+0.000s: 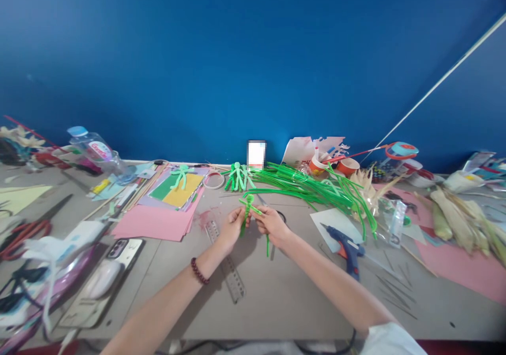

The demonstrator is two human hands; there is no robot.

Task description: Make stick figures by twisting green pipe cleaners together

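From where I stand, the two hands are close together over the table, fingers bent inward around a small twisted green figure (249, 200) that rises between them, its rounded top showing just above the fingertips. The left hand (236, 220) pinches its lower body between thumb and fingers, while the right hand (274, 225) pinches a green strand at its other side; a loose green end hangs below that hand. A dark beaded bracelet (200, 271) circles the left wrist, and a ruler (233, 278) lies on the table beneath that forearm. Straight ahead of the hands, a cluster of green figures (239, 176) is gathered near the blue wall (221, 70), and ahead to the right spreads a heap of long green stems (304, 185). Off to the left of the left hand lie pink sheets (154, 223), with another green figure (181, 178) resting on the coloured papers just beyond them. Nearer the body on that side is a phone (126, 252) with a white rounded object (105, 279) on top. To the right of the right hand sits a blue glue gun (347, 247), and well past it lie some pale husks (454, 220).
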